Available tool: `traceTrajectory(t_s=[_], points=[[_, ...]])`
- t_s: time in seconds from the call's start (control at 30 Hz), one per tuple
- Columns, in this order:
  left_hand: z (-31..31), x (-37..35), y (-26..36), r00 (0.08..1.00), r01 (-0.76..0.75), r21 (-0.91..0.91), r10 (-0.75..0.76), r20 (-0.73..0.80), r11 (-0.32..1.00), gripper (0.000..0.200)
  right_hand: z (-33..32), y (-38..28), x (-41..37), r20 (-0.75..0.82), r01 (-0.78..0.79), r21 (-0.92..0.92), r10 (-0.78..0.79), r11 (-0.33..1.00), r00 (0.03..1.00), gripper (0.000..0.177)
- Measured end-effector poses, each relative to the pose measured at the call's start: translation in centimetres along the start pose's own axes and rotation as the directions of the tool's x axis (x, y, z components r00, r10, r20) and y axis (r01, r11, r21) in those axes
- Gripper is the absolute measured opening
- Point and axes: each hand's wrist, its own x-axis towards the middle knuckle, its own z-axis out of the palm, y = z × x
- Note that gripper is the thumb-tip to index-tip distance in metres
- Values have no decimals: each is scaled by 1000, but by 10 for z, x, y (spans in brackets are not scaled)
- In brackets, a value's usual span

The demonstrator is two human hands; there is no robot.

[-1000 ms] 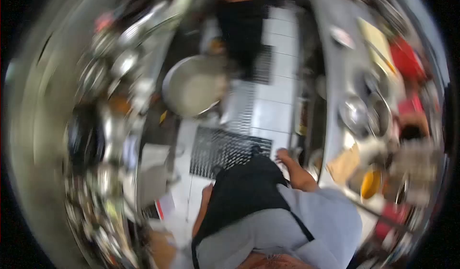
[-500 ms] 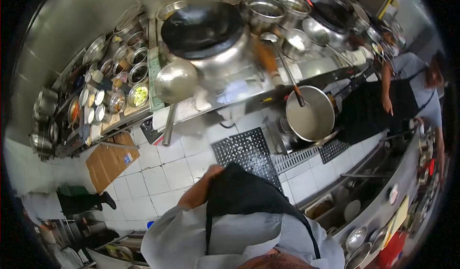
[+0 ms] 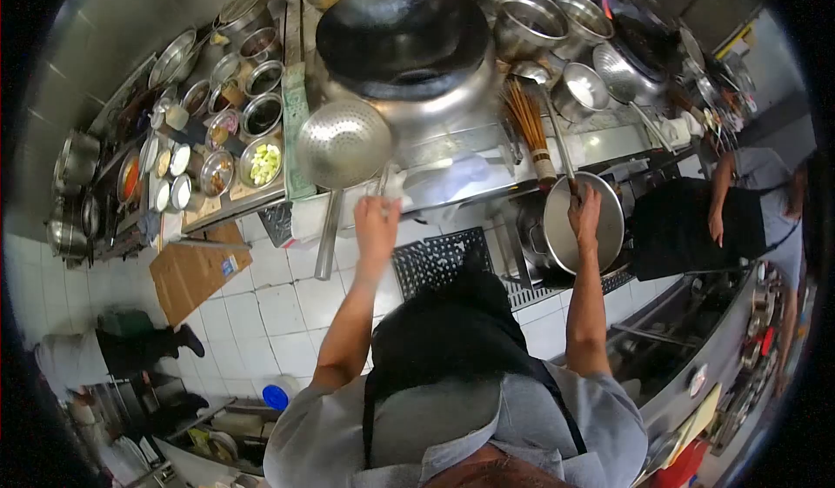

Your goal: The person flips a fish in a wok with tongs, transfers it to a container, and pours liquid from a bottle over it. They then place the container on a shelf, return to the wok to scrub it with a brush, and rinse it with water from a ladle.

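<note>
My right hand point(image 3: 585, 214) is closed round the wooden end of a long ladle handle point(image 3: 559, 136), over the rim of a large steel stockpot point(image 3: 557, 231). The ladle's bowl point(image 3: 530, 72) rests up on the stove. At the stove's front edge my left hand point(image 3: 376, 227) has its fingers curled at a white cloth point(image 3: 396, 181) and appears to grip it; slight blur covers the fingertips. Just left of that hand lies a perforated steel strainer point(image 3: 346, 144), its handle sticking out over the edge. A black wok point(image 3: 404, 40) sits behind on its burner.
A bamboo wok brush point(image 3: 528, 123) lies left of the ladle. Bowls of ingredients, including chopped green pieces point(image 3: 264, 164), crowd the left counter. A co-worker in a black apron point(image 3: 687, 227) stands at the right; another person point(image 3: 130, 355) is far left. A black floor mat point(image 3: 442, 257) lies below.
Both my hands have come forward to the stove's edge, the right one onto the ladle handle and the left one to the white cloth. The view has shifted, and the stockpot appears farther right.
</note>
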Motion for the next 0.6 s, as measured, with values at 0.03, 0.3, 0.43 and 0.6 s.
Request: traceTrajectory(t_s=[0.03, 0.3, 0.43, 0.6], points=[[6, 15, 0, 998, 1, 39, 2, -61, 999, 38, 6, -1, 7, 36, -14, 28, 13, 999, 999, 46], [24, 58, -28, 959, 36, 178, -84, 271, 983, 60, 29, -11, 24, 117, -121, -46, 125, 992, 985, 38], [-42, 67, 25, 708, 410, 148, -416, 571, 900, 56, 32, -6, 26, 156, -139, -60, 146, 989, 977, 35], [-38, 42, 61, 639, 654, -756, -536, 551, 3, 55, 30, -5, 35, 291, -305, -20, 298, 952, 909, 39]])
